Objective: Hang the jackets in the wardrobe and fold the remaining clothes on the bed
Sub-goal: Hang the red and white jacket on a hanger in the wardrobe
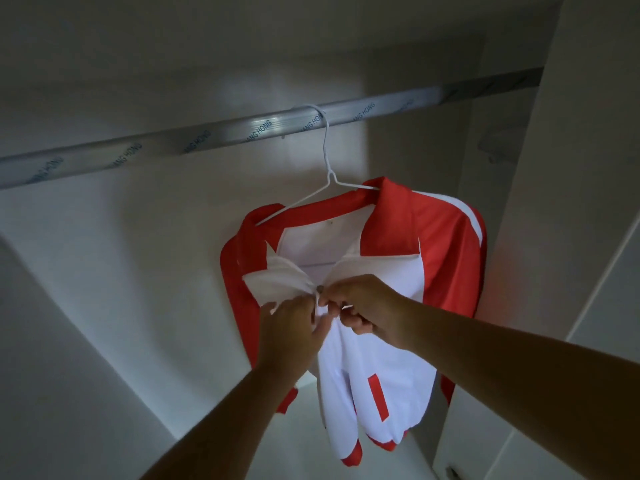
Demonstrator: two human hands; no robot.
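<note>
The jacket (381, 368) hangs directly ahead of both hands and partly above them, on a white wire hanger (325, 161) hooked over the wardrobe rail (173, 140). Its long axis runs straight down from the hanger hook to the hem, and the front opening follows that axis, passing between the two hands. The left hand (291, 327) pinches the front panel on its own side. The right hand (360, 306) pinches the opposite panel with its fingers curled. Both are equally near, and their fingertips meet at a small dark fastener (320, 289) at chest height. Whether this is a snap, a button or a zip pull cannot be told. The next move likely depends on bringing the two edges together along the opening line. The garment is red at collar, shoulders and sleeves, white on the front panels, with a red pocket trim (377, 396) below the right hand.
</note>
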